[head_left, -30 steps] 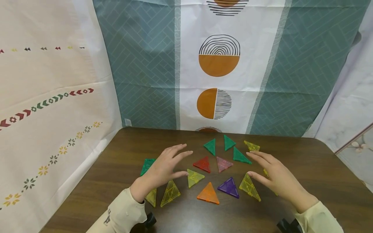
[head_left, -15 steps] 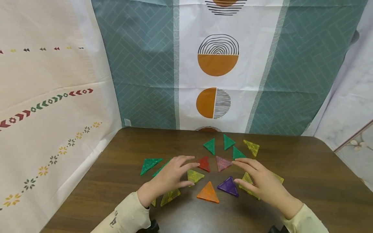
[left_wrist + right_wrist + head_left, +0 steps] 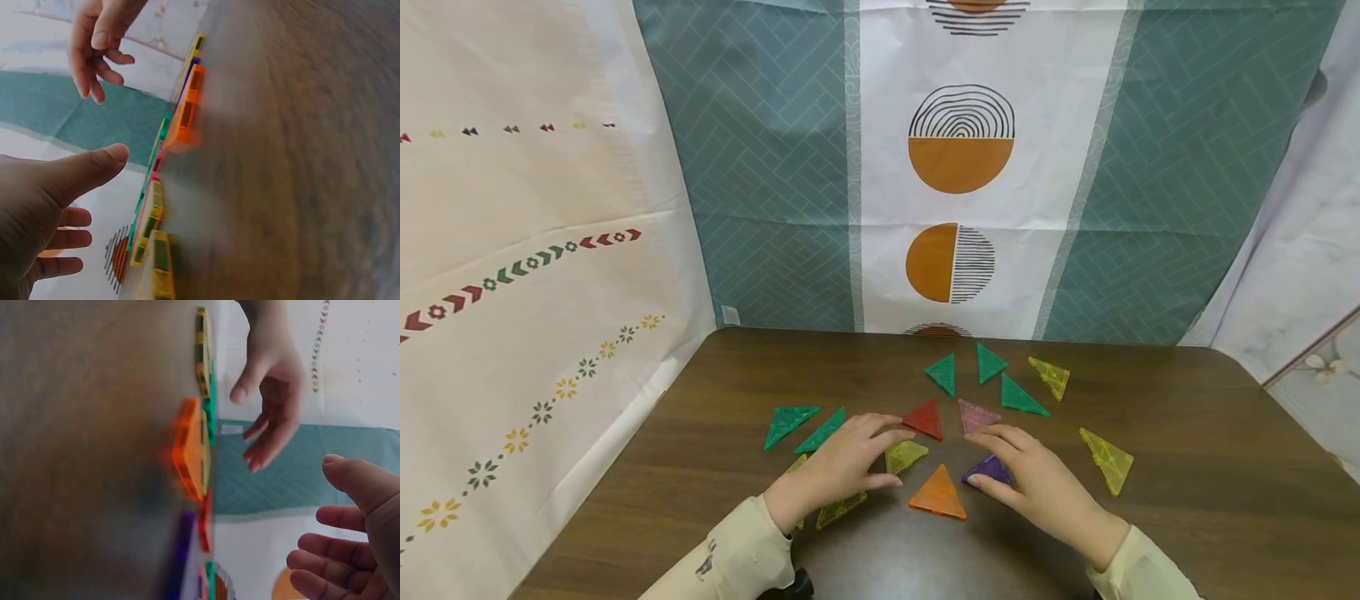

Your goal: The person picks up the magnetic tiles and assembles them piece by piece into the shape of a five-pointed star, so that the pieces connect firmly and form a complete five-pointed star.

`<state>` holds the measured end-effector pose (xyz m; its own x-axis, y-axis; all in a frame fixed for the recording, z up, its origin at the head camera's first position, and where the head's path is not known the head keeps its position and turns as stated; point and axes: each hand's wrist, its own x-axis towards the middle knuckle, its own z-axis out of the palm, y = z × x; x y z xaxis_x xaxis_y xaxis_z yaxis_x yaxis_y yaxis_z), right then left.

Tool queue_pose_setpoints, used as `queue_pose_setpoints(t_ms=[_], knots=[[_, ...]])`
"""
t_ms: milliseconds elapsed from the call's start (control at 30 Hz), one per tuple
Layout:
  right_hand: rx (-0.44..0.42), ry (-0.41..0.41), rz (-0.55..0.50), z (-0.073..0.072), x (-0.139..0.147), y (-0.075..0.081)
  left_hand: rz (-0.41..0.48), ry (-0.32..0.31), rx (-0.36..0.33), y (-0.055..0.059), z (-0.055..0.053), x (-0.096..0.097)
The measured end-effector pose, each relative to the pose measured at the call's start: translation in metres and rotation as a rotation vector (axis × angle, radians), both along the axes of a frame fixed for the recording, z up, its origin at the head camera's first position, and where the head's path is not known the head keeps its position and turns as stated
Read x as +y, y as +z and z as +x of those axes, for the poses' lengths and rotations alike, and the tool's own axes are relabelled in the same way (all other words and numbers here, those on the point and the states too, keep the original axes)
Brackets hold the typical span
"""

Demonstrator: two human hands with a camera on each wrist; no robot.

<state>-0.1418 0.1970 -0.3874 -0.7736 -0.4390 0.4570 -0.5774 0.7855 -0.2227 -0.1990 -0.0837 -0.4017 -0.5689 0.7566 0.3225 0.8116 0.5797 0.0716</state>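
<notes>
Flat translucent triangle tiles lie spread on the brown table. My left hand hovers with relaxed fingers beside a yellow-green tile, covering parts of two yellow tiles below it. My right hand hangs over the purple tile, partly hiding it, its fingers loosely bent around air. Between the hands lies an orange tile. Just beyond them are a red tile and a pink tile. Both wrist views show the left hand and right hand raised above the tiles, holding nothing.
Green tiles lie at the back and at the left. Two yellow tiles are on the right side. A patterned cloth hangs behind the table, and a pale cloth hangs along the left.
My right hand has moved left, from over the right-hand yellow tiles to the purple one. My left hand has shifted slightly right and nearer. The tiles show no clear movement.
</notes>
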Motion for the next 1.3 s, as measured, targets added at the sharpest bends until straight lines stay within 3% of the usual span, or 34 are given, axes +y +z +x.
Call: queue_pose_setpoints(t_ms=[467,733,967,1300], knots=[[-0.135,0.069,0.060,-0.003,-0.022,-0.023,0.007,0.065,-0.090,-0.014,-0.006,-0.001],[-0.022,0.033,0.188,-0.004,-0.030,-0.037,-0.019,0.093,-0.121,-0.022,-0.008,-0.004],[0.103,0.033,0.203,-0.004,-0.029,-0.047,-0.038,0.093,-0.104,-0.028,-0.009,-0.005],[0.095,0.054,0.188,-0.006,-0.029,-0.047,0.002,0.045,-0.059,-0.028,-0.007,-0.004]])
